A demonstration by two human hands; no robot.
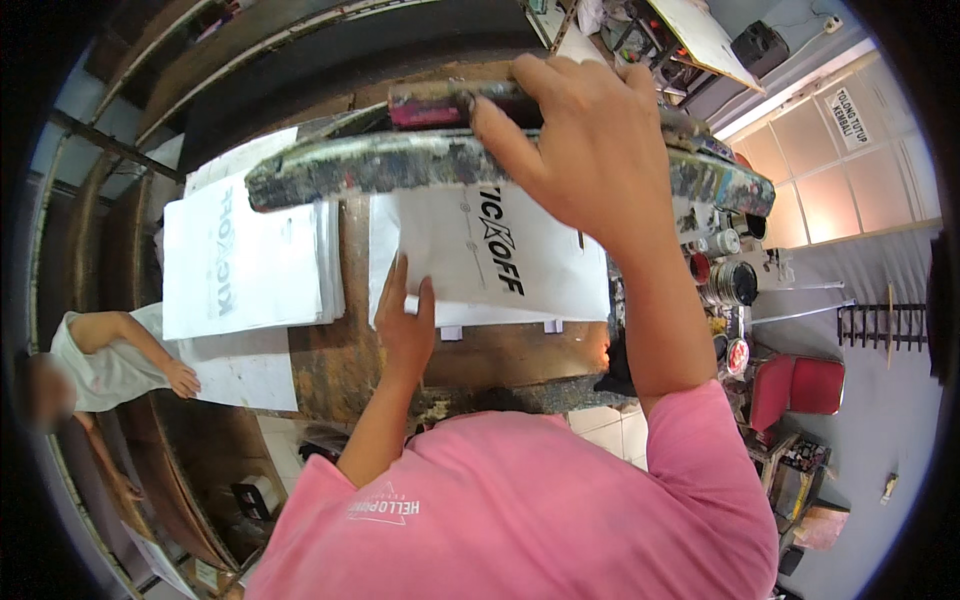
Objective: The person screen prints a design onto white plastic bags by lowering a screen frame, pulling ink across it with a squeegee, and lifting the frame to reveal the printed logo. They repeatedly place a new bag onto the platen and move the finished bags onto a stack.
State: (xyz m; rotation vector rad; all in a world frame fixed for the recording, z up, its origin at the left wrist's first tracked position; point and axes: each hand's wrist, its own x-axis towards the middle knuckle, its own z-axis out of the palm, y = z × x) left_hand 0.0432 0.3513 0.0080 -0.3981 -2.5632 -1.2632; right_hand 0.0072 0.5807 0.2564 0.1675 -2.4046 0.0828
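Note:
My right hand (590, 140) is closed over the near edge of a raised, ink-caked screen-printing frame (350, 172). Its thumb lies against a stained bar with a pink patch, apparently a squeegee (430, 108), just behind that edge. Under the frame lies a white sheet or flat bag (440, 285) with black lettering; the frame hides its far part. At that sheet's left side my left hand (405, 320) has its fingers stretched out, the tips touching or just over the slightly lifted edge.
Left of the frame stands a stack of printed white sheets (250, 270) on the stained worktable (330, 365). Another person's hand (182, 380) rests on paper at the table's left end. Ink tubs (730, 283) crowd the right side. A red chair (797, 385) stands farther right.

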